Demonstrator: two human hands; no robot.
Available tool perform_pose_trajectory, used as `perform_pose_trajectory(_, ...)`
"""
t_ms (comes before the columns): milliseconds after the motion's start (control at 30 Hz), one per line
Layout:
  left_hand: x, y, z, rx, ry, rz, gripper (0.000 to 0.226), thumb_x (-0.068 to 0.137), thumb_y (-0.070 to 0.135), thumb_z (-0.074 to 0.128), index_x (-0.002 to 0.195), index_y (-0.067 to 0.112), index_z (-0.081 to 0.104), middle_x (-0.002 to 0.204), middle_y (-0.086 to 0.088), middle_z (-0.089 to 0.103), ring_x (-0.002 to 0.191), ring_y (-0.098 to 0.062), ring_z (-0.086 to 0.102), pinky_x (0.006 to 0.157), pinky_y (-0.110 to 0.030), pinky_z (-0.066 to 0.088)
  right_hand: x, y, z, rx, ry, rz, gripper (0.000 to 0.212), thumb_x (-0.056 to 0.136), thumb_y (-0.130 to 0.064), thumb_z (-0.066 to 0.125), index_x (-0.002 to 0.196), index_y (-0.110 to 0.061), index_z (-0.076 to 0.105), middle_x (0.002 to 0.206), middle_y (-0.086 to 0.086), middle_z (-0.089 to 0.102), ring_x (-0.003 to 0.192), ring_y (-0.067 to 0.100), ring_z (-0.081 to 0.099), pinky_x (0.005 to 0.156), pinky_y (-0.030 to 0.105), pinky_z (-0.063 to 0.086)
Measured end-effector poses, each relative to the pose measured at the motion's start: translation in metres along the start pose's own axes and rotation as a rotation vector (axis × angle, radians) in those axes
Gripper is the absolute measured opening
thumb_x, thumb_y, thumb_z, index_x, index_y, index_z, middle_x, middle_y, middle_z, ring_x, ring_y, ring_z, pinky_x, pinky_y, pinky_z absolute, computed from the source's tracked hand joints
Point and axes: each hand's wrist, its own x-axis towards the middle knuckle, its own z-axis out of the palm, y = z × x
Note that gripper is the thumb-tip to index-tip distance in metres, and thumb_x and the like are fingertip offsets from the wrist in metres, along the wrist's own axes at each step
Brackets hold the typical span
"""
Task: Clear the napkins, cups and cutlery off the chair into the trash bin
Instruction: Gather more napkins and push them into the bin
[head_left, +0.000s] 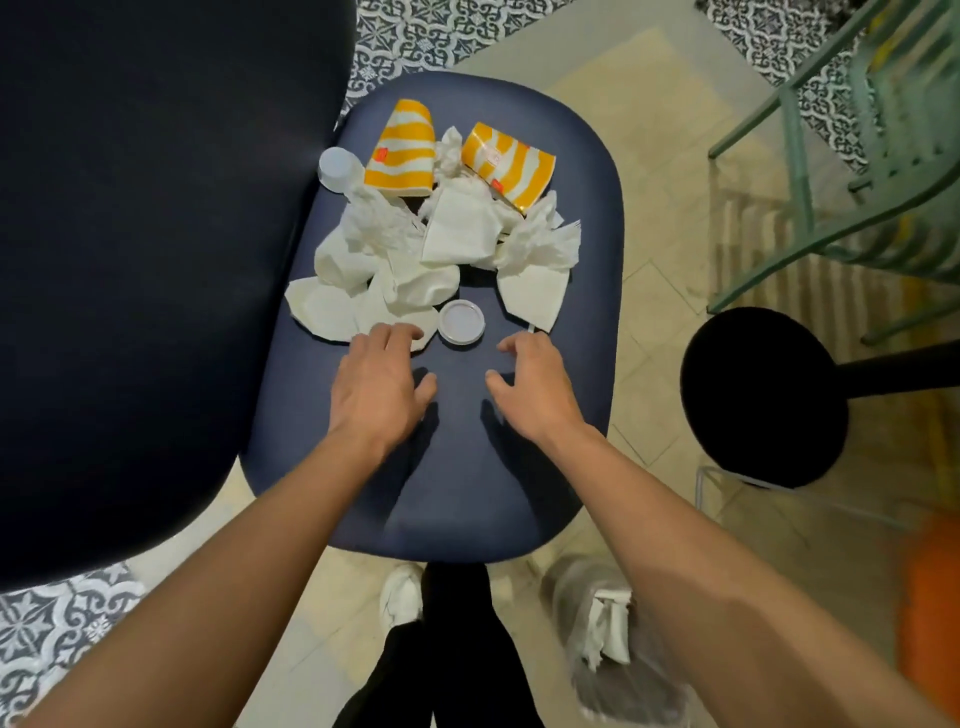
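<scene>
Nearest you, on the floor by your right foot, the bin (608, 639) stands lined with clear plastic, with some white paper already inside. It sits below the near right corner of the chair seat (467, 493), so your right arm looks the closer one for dropping things in.

Both hands hover over the middle of the seat, holding nothing. Your left hand (384, 387) has its fingers loosely bent and slightly spread. Its fingertips reach the near edge of the napkins (410, 260), but you cannot tell whether they touch the paper or hang just above it. Your right hand (530, 387) is loosely curled too, thumb pointing inward, pinching nothing.

Just ahead, between the two sets of fingertips, a round white lid (462, 322) lies flat on the seat. Right beyond your right fingertips a thin white stick (531, 328) pokes out from under a folded napkin, its long axis running away from you. It may be cutlery, but too little shows.

Everything to clear lies forward of your fingers. The napkin heap spreads across the seat's width. Behind it, toward the far edge, the left striped cup (400, 150) and the right striped cup (511, 161) lie on their sides. A small white cup (340, 166) sits at the far left edge. Each hand is nearer its own half, so drawing the heap inward from both sides seems the natural move.
</scene>
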Motion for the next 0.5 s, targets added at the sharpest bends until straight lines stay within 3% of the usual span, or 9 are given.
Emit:
perform_pose_trajectory(233,0.038,-0.013,0.003,-0.063,0.097,-0.174,0.049,0.083,0.025,0.062,0.126,0.012,0.044,0.126,-0.010,0.045,0.112,-0.030,0.041,0.089,-0.038,0.038,0.049,-0.017,0.005,-0.099,-0.102,-0.128,0.045,0.087,-0.017,0.056,0.129,-0.013,0.042,0.132,0.006,0.040,0.118,0.023,0.041,0.096,0.034,0.039)
perform_pose_trajectory(500,0.069,-0.026,0.019,-0.130,0.030,-0.317,0.067,0.076,0.028,0.071,0.131,0.014,0.035,0.128,-0.010,0.045,0.112,-0.031,0.042,0.088,-0.038,0.037,0.081,-0.020,0.029,-0.234,-0.208,-0.178,0.055,0.086,-0.017,0.058,0.137,-0.016,0.036,0.137,0.007,0.037,0.125,0.027,0.035,0.102,0.037,0.036)
